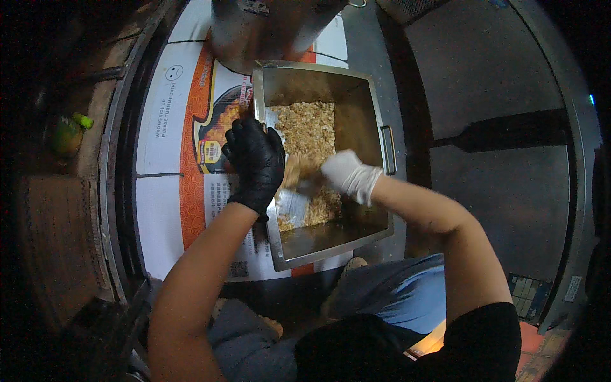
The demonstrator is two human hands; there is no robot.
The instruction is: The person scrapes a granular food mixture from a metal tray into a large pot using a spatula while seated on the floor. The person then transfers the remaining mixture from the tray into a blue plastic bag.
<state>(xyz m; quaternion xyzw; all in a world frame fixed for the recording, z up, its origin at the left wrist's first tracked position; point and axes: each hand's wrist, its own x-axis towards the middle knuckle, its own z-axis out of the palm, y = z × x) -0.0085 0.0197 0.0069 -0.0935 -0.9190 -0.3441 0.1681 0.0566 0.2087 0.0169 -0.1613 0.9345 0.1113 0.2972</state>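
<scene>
A deep rectangular stainless-steel pan (329, 253) lies before me, holding a crumbly, golden-tan chopped food (308, 122). My left hand (258, 162), in a black glove, grips the pan's left side at the rim; the fingers' exact hold is partly hidden. Inside the pan, my right hand (344, 173) wears a white glove and is closed in a fist. At its fingers is a blurred grey utensil (312, 187), apparently metal, in contact with the food. Some food beside it is smeared by motion. Shiny silver patches (292, 206) show along the food's left side.
Flattened printed cardboard (160, 205) covers the surface beneath the pan. A large metal pot (272, 33) stands just beyond it. The pan's right handle (390, 150) sticks out toward grey metal cabinet doors (496, 200). A brown carton (62, 238) sits at the left.
</scene>
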